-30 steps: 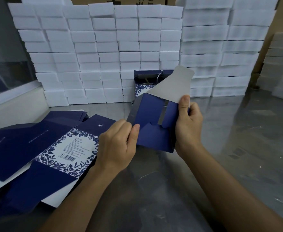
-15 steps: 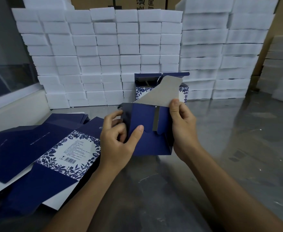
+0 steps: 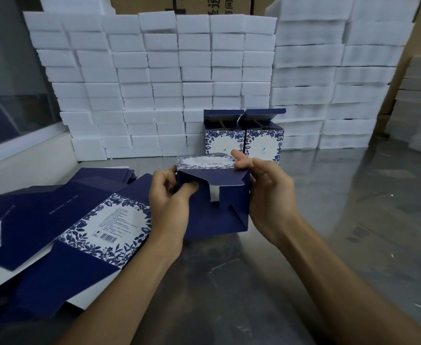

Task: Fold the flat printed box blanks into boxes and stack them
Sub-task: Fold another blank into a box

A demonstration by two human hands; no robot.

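- The half-folded dark blue cardboard box (image 3: pixel 214 197) was up off the shiny grey metal table (image 3: pixel 329 220), between both hands.
- The left hand (image 3: pixel 169 195) gripped its left side; the thumb pushed a flap in.
- The right hand (image 3: pixel 266 190) pinched the right top corner.
- It looked best to tuck the bottom flaps in flat and keep the corners square.

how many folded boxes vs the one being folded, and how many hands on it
Finished boxes standing at the back, tops open: 2
Box being folded, held in both hands: 1
Hands gripping it: 2, left hand, right hand
Total: 3 boxes, 2 hands
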